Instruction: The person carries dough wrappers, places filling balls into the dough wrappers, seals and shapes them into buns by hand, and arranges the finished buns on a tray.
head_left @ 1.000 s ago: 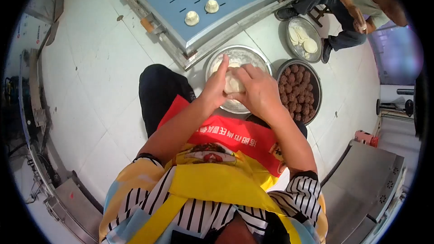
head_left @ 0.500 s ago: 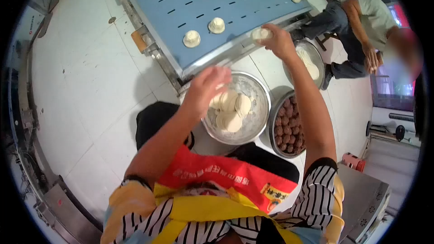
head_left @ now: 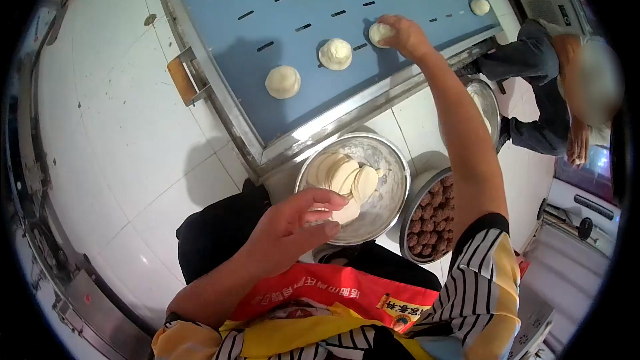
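My right hand point(head_left: 405, 39) has its fingers closed around a pale dough bun point(head_left: 380, 35), at the surface of the blue slotted tray point(head_left: 307, 110). Two more buns stand in line with it, a nearer one point(head_left: 283, 82) and a middle one point(head_left: 335, 54). My left hand point(head_left: 290, 227) is open, thumb and fingers apart, at the near left rim of a metal bowl point(head_left: 400, 190). Flat round dough wrappers point(head_left: 343, 172) lie overlapped in that bowl, and the fingertips partly cover the nearest ones.
Right of the bowl, a pot holds many dark brown filling balls point(head_left: 427, 220). Behind my right forearm is another metal bowl point(head_left: 490, 103) with pale dough. A person point(head_left: 533, 67) sits at the right. The tray's metal frame point(head_left: 320, 120) runs between bowl and buns.
My right hand has carried the bun from beyond the tray's edge onto the blue surface. My left hand has moved down and toward me, uncovering wrappers. The camera view has shifted.
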Available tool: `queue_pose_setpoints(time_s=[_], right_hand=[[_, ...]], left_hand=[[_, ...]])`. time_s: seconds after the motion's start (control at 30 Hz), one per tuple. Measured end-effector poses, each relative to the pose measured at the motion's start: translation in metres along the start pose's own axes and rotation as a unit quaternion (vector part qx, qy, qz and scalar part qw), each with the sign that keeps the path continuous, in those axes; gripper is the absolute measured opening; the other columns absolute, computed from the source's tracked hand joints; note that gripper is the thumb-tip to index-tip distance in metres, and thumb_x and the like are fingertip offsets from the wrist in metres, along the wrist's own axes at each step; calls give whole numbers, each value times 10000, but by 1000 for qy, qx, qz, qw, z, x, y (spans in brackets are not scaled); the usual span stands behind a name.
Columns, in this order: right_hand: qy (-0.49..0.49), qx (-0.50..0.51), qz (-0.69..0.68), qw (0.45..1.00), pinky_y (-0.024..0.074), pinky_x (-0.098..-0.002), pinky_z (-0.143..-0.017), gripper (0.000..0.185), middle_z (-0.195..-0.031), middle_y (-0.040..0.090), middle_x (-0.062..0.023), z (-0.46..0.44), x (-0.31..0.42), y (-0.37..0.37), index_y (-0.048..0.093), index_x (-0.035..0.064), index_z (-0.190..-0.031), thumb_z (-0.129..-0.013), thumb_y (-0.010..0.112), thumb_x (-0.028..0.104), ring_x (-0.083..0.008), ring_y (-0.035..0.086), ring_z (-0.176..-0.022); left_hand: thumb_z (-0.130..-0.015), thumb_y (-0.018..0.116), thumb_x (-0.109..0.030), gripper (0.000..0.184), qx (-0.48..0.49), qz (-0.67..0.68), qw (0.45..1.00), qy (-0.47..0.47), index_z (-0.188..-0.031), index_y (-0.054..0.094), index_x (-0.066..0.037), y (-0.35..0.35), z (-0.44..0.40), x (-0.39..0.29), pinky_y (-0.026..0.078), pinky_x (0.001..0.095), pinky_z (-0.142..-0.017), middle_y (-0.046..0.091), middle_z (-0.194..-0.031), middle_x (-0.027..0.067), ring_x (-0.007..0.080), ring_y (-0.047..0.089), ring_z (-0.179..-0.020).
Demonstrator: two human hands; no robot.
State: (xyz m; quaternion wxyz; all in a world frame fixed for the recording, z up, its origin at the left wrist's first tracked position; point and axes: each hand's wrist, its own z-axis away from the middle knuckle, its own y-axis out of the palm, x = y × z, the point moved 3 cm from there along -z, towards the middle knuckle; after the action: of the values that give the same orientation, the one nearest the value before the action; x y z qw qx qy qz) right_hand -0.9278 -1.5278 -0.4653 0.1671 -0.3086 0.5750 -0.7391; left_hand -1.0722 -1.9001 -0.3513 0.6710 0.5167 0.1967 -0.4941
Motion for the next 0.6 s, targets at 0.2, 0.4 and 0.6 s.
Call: queue_pose_setpoints(time_s=[0.2,0.4,0.6], right_hand=[[-27,50,83,995,474,-381,-907,517,-1116,595,-108,0,18,-10,588,159,-1186,-696,753,188,-299,594,-1018],[-107,59,113,986,481,-381,-900,468,-1174,563,-87,-4,5,1,605,156,-1165,-712,724,142,-286,594,-1026],[-137,60,116,982,493,-380,-880,441,-1188,553,-80,-2,3,6,613,157,-1150,-722,696,90,-286,596,-1022]], left_hand=[[-912,531,-95,268,3,5,1000,-24,-1175,514,-50,-1,-11,-2,391,399,-1012,543,-1210,115,211,502,-1183],[-921,540,-121,265,2,-6,1000,-30,-1174,525,-44,-2,-16,1,409,376,-995,557,-1190,115,198,522,-1152],[-923,532,-109,258,7,5,999,-40,-1170,531,-34,-3,-23,6,439,355,-962,574,-1171,112,182,555,-1096]])
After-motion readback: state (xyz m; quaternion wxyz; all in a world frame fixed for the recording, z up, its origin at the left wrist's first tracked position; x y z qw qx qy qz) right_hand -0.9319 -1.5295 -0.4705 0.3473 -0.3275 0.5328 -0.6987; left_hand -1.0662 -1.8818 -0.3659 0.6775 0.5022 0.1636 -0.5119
